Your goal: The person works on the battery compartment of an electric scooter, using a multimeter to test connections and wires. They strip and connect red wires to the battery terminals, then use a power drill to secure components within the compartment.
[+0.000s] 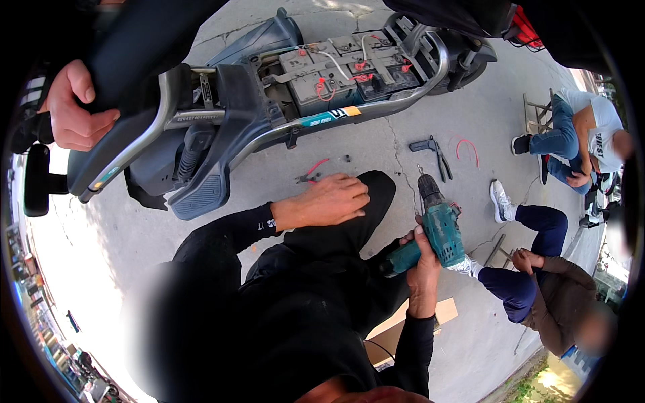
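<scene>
My right hand (423, 265) is wrapped round the handle of a teal and black cordless drill (443, 232), held above the ground with its bit pointing away from me. Resting on my bent knee, my left hand (329, 201) holds nothing, its fingers loosely laid out. Beyond my knees is an electric scooter (252, 138) with its frame uncovered. Several grey batteries (322, 94) with red terminals and short red and white wires sit in it.
Between me and the scooter lie small pliers with red handles (309, 176), dark-handled pliers (443, 164), a black tool (422, 144) and a red wire (467, 153). Another person's hand (80, 111) is by the scooter at left. Two seated people (547, 289) are at right; cardboard (447, 310) lies below my right arm.
</scene>
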A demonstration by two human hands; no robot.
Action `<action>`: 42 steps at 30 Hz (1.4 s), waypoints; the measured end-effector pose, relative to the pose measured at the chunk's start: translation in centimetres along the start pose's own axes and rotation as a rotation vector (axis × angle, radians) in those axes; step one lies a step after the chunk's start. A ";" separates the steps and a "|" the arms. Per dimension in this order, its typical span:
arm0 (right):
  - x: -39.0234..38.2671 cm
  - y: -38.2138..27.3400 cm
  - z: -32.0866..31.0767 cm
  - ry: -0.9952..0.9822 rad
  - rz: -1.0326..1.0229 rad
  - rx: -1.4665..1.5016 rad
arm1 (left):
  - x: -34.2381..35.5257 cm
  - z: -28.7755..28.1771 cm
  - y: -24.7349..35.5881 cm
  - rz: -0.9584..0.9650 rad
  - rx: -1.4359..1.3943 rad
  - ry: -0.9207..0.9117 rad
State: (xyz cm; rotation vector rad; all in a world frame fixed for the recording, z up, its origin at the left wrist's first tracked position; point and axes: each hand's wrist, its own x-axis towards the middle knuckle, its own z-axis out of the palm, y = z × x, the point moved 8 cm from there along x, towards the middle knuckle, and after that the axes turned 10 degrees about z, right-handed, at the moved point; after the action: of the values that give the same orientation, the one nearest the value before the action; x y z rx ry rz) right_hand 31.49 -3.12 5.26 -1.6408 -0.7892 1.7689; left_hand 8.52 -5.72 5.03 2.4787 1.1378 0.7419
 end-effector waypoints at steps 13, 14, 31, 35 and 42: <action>0.1 -15.9 8.9 -0.118 -0.218 -0.085 | -12.3 -15.1 -14.2 -0.602 0.747 0.166; 0.9 -15.8 9.5 -0.158 -0.215 -0.126 | -12.8 -15.4 -14.8 -0.616 0.781 0.144; 12.4 -15.5 37.6 -0.721 -0.043 -1.115 | -13.5 -16.9 -23.2 -0.840 0.323 0.392; 12.6 -15.4 40.3 -0.732 -0.003 -1.217 | -13.7 -16.7 -23.0 -0.934 0.317 0.338; 12.8 -15.9 42.3 -0.782 -0.028 -1.354 | -13.2 -17.0 -22.8 -0.911 0.365 0.338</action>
State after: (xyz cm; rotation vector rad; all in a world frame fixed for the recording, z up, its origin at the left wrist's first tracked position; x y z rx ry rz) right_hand -11.08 15.72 11.68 -1.4487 -2.7737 1.9211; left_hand -22.38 -0.31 3.71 1.7364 2.4384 0.6992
